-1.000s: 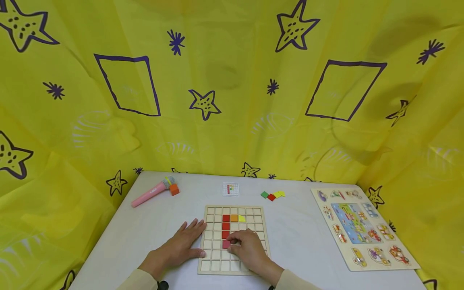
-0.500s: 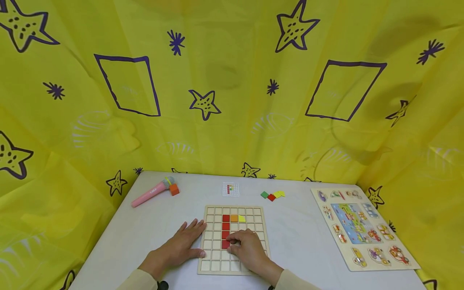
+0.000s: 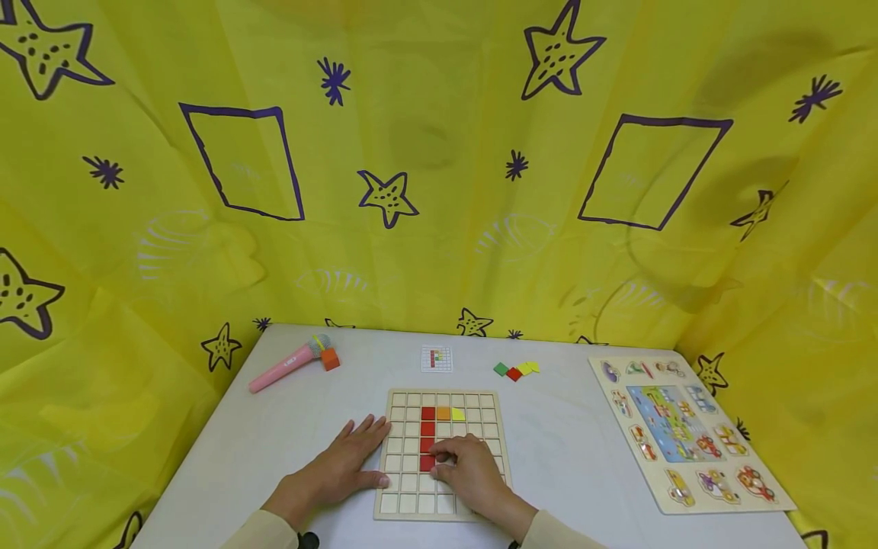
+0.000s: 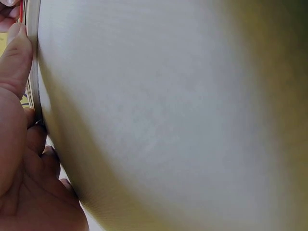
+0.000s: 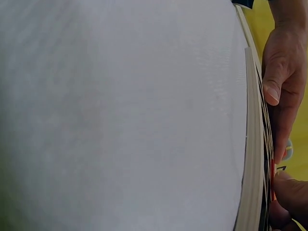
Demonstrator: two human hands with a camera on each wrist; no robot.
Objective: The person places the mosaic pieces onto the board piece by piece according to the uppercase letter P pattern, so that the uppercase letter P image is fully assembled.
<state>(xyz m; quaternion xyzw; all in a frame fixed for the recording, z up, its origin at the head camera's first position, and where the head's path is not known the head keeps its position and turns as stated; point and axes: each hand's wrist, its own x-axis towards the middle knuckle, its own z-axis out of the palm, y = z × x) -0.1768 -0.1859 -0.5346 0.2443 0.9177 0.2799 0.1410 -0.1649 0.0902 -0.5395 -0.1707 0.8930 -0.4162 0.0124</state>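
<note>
A wooden grid board (image 3: pixel 408 503) lies on the table in the head view. Several red square tiles (image 3: pixel 428 428) run down one column, the lowest being a red tile (image 3: pixel 426 463). My right hand (image 3: pixel 473 473) bends over the board, thumb and fingers curled at that lowest tile's right edge; in the right wrist view, red shows beside the fingertips (image 5: pixel 285 185). An orange tile (image 3: pixel 443 413) and a yellow tile (image 3: pixel 458 414) continue the top red tile's row. My left hand (image 3: pixel 343 465) rests with fingers spread, thumb and fingertips along the board's left edge.
Beyond the board lies a small pattern card (image 3: pixel 436 358). Right of it are a green tile (image 3: pixel 501 369), a red one (image 3: pixel 514 374) and yellow ones (image 3: pixel 528 367). A pink microphone (image 3: pixel 284 366) touches an orange cube (image 3: pixel 330 359). A picture puzzle (image 3: pixel 693 435) lies right.
The lowest red tile looked pinkish and lighter one second ago and now shows plain red in its cell. Both hands have kept nearly the same place.
</note>
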